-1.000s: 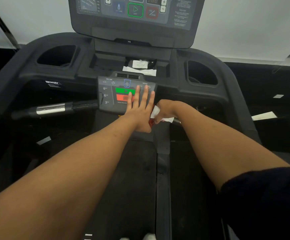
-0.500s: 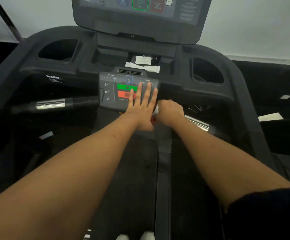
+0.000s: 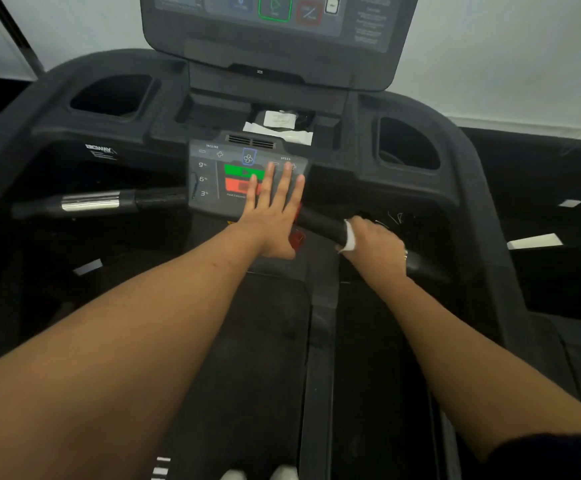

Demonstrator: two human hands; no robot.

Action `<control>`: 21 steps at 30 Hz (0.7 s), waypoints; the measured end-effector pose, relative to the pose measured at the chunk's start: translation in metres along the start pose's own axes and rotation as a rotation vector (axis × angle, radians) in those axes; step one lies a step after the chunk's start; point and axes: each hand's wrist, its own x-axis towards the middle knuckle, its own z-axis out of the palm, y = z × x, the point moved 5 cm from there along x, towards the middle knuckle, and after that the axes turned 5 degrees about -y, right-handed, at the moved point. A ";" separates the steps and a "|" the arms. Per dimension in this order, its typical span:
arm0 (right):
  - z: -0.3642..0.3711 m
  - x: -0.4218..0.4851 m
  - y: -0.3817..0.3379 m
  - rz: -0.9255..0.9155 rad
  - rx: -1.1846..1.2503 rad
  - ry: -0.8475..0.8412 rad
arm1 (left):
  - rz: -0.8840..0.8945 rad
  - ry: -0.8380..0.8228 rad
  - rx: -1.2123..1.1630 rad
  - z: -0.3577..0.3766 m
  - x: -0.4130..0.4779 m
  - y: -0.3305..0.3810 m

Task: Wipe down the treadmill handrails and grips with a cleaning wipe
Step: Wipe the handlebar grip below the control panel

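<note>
My right hand (image 3: pixel 374 244) is wrapped round the right handrail grip (image 3: pixel 320 226) with a white cleaning wipe (image 3: pixel 349 238) between palm and bar; only the wipe's edge shows. The hand hides the grip's metal sensor section. My left hand (image 3: pixel 271 216) lies flat with straight fingers on the small control panel (image 3: pixel 213 174) between the two grips. The left handrail grip (image 3: pixel 109 201), black with a shiny metal sensor, sticks out to the left of the panel with nothing touching it.
Above the panel is the treadmill console with a display (image 3: pixel 275 15), two cup holders (image 3: pixel 112 95) (image 3: pixel 407 147), and a centre tray holding white packets (image 3: pixel 278 128). The black belt (image 3: pixel 247 358) runs beneath my arms. My shoes (image 3: pixel 258 474) show at the bottom edge.
My right hand has slid the wipe outward to the right along the right grip, away from the control panel. My left hand has stayed flat on the panel.
</note>
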 end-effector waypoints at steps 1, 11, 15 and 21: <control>0.002 -0.010 0.021 0.038 -0.037 -0.003 | 0.002 -0.008 0.003 -0.001 0.000 0.000; 0.000 -0.042 0.076 0.300 -0.003 -0.074 | 0.010 0.017 -0.005 0.001 -0.001 0.000; -0.007 -0.012 0.025 0.195 0.031 -0.126 | 0.004 0.020 0.005 0.001 -0.001 0.000; -0.023 0.043 -0.099 0.087 0.051 -0.115 | 0.002 0.023 -0.012 0.002 0.000 0.001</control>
